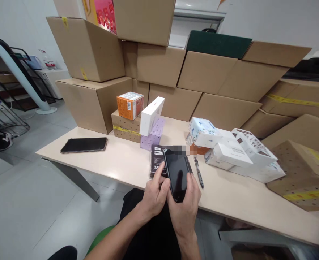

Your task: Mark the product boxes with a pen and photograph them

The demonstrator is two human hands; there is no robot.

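Note:
A black, glossy, phone-shaped device [177, 173] is tilted up over the table's front edge. My right hand [185, 207] grips its lower end, thumb on the left side and fingers along the right edge. My left hand [154, 195] is closed at the device's left edge, its index finger pointing up along the side and its thumb near the lower corner. Behind the device lies a dark box [156, 164] with white print and a barcode, partly covered. A pen [199, 173] with a patterned barrel rests just right of the device.
A large phone [84, 144] lies on the left of the table [124, 164]. An orange box [130, 105], a white box [152, 115] and a purple box [152, 135] are stacked behind. White boxes [227, 155] stand right. Large cartons [162, 65] wall the back.

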